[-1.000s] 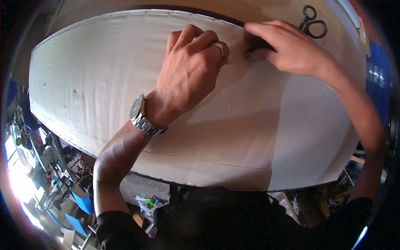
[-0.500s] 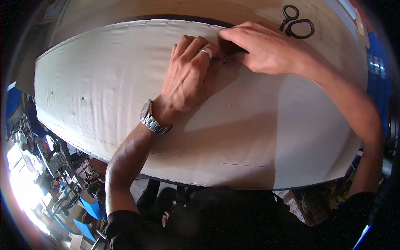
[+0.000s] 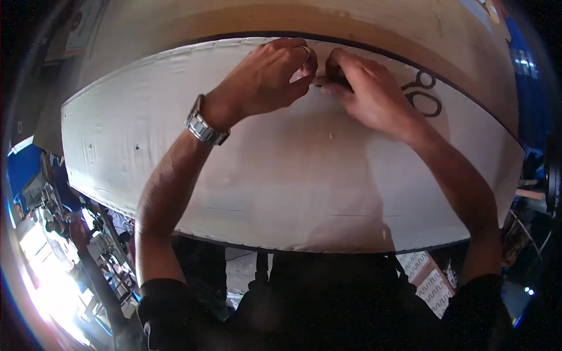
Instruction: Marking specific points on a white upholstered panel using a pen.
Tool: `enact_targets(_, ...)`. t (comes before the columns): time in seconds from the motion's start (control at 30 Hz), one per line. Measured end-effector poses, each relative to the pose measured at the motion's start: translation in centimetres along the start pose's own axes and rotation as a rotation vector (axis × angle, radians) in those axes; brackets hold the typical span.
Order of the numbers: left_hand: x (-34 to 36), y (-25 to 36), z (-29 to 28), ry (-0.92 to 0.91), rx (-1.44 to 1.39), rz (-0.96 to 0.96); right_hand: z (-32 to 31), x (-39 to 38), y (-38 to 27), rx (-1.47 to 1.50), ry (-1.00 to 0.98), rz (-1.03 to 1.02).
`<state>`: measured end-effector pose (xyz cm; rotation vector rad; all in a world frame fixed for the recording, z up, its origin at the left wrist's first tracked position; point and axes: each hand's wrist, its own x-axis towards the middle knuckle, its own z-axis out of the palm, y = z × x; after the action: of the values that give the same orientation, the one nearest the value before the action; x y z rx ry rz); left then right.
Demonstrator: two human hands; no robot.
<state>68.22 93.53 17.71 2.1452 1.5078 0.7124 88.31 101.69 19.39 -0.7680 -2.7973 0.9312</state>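
In a cluttered room, a tan worktop [image 3: 234, 20] bears one pale panel [image 3: 281, 175]. Near the panel's far edge, the right hand [image 3: 374, 96] has its fingers around one dark tool [image 3: 339, 82]; whether the left hand [image 3: 260, 79] grips anything, I cannot tell. One pair of scissors [image 3: 414, 102] lies rightward.

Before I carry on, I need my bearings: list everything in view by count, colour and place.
Padded panel: 1, cream, across the middle
Small object: 1, dark, in right hand, kind unclear
Scissors: 1, dark handles, on panel, right of that hand
Wooden surface: 1, tan, beyond panel
Glossy item: uncounted, blue, upper right edge
Clutter: uncounted, mixed colours, lower left
Wavy-patterned item: uncounted, white, lower right
Watch: 1, silver, left wrist
Ring: 1, silver, left hand
Left hand: 1, upper centre
Right hand: 1, beside it
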Motion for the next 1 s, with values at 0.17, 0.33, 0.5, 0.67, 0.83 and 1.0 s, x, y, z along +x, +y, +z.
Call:
enact_targets(0.17, 1.2, -0.2, -0.5, -0.096, 0.034, 0.080, 1.7, -1.2, -0.3, 0.050, 0.088, 0.085)
enact_targets(0.33, 1.7, 0.4, -0.5, -0.130, 0.008, 0.117, 2.6, -1.7, -0.7, 0.017, 0.149, 0.130)
enact_targets(0.5, 1.9, 0.6, 0.4, -0.063, 0.047, 0.225, 3.8, -2.1, -1.2, -0.088, 0.195, 0.217)
enact_targets(0.67, 1.5, 0.3, 0.6, 0.008, 0.063, 0.274, 3.8, -2.6, -1.8, -0.141, 0.259, 0.159)
enact_targets(0.83, -1.5, 0.8, 0.5, 0.187, -0.022, 0.102, 2.5, -3.2, -2.2, 0.042, 0.226, 0.366)
enact_targets(1.0, -5.9, 1.9, 2.4, 0.295, -0.009, -0.051, 0.4, -10.4, 1.5, 0.341, 0.442, 0.411)
